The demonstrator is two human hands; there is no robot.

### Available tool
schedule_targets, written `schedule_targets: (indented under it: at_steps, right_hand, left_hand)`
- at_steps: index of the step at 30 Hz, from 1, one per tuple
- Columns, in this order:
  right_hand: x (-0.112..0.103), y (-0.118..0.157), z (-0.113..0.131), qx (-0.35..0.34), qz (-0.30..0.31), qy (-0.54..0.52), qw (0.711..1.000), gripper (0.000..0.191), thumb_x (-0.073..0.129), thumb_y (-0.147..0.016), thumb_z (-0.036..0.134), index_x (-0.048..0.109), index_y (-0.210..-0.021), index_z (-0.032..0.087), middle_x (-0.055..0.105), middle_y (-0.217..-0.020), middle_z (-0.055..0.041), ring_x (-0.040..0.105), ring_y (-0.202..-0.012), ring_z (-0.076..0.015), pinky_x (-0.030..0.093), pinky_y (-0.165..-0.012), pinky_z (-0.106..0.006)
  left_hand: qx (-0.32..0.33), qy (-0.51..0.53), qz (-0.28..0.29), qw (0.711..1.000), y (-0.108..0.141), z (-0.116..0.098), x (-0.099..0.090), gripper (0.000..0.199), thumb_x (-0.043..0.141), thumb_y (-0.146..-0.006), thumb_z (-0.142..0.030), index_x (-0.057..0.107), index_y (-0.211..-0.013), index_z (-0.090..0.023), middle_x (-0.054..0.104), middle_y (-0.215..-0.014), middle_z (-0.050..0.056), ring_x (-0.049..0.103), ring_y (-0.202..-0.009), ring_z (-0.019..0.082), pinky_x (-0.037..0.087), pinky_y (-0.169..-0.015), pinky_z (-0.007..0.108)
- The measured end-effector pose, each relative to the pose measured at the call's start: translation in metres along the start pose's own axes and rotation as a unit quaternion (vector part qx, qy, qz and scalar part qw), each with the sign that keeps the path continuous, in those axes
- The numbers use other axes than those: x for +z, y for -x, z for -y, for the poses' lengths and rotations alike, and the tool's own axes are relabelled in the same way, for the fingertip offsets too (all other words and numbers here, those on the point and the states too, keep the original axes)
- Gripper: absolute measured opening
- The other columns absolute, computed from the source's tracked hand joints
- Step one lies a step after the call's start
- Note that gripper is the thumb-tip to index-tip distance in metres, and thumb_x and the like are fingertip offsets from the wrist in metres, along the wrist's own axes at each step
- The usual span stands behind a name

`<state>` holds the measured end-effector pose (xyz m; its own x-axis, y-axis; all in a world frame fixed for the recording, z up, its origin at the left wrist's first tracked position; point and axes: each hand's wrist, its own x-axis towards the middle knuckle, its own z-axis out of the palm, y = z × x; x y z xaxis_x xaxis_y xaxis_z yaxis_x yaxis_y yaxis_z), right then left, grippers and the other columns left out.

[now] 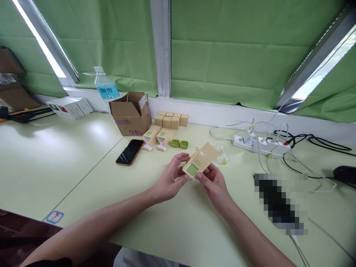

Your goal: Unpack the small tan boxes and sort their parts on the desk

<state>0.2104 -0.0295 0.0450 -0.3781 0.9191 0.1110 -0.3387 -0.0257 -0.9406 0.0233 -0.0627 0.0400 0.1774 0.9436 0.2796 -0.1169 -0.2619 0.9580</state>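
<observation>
A small tan cardboard package [204, 155] with a green square on its face is held up over the table between both hands. My left hand [172, 178] grips its left edge, thumb at the lower corner. My right hand [213, 181] pinches the lower right side, thumb on the front near the green square. Behind the package, partly hidden, lie clear plastic pieces [223, 158]. Farther back on the left stand two similar opened tan packages, one [151, 136] beside the other [164, 138]. Two small olive-green square containers [179, 144] sit to their right.
Several small tan boxes [171, 120] stand by the wall beside an open brown carton [131, 118]. A phone [129, 152] lies at left. On the right are a power strip [261, 145] with tangled cables, a blurred-out dark object [278, 202] and a mouse [345, 173].
</observation>
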Motion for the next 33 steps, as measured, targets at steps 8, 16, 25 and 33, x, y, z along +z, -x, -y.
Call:
schedule_targets:
  at_steps: [8, 16, 25, 33]
  right_hand:
    - [0.005, 0.002, -0.001, -0.030, -0.051, 0.022, 0.998, 0.060, 0.097, -0.076, 0.054, 0.068, -0.122, 0.029, 0.080, -0.127, -0.0090, 0.075, -0.109, -0.0262, 0.061, -0.094, -0.039]
    - [0.004, 0.002, 0.008, 0.027, -0.058, -0.060, 0.996, 0.060, 0.099, -0.074, 0.050, 0.071, -0.121, 0.026, 0.082, -0.125, -0.0088, 0.077, -0.115, -0.0290, 0.060, -0.107, -0.046]
    - [0.003, 0.000, 0.005, 0.049, -0.073, -0.086, 0.992, 0.062, 0.101, -0.071, 0.052, 0.074, -0.121, 0.025, 0.083, -0.123, -0.0096, 0.078, -0.106, -0.0286, 0.066, -0.089, -0.041]
    - [0.007, 0.003, 0.002, 0.051, -0.054, -0.020, 0.997, 0.069, 0.106, -0.059, 0.054, 0.078, -0.115, 0.024, 0.083, -0.122, -0.0115, 0.077, -0.116, -0.0351, 0.064, -0.100, -0.048]
  left_hand:
    - [-0.018, 0.060, -0.006, 0.998, -0.002, -0.001, 0.002, 0.068, 0.071, -0.078, -0.011, 0.046, -0.137, -0.031, 0.056, -0.143, 0.008, 0.064, -0.104, 0.018, 0.048, -0.068, 0.023]
    - [0.021, -0.022, 0.019, 0.999, 0.005, -0.007, 0.005, 0.048, 0.070, -0.102, -0.037, 0.048, -0.144, -0.028, 0.063, -0.142, 0.012, 0.065, -0.122, 0.025, 0.055, -0.095, 0.036]
    - [0.032, -0.242, -0.034, 0.969, 0.009, -0.006, 0.001, 0.037, 0.044, -0.113, -0.035, 0.045, -0.149, -0.025, 0.078, -0.116, 0.008, 0.069, -0.081, 0.017, 0.050, -0.073, 0.030]
    - [-0.028, -0.170, -0.048, 0.984, 0.000, -0.007, 0.003, 0.048, 0.069, -0.097, -0.034, 0.047, -0.139, -0.025, 0.079, -0.117, 0.008, 0.074, -0.101, 0.024, 0.055, -0.078, 0.032]
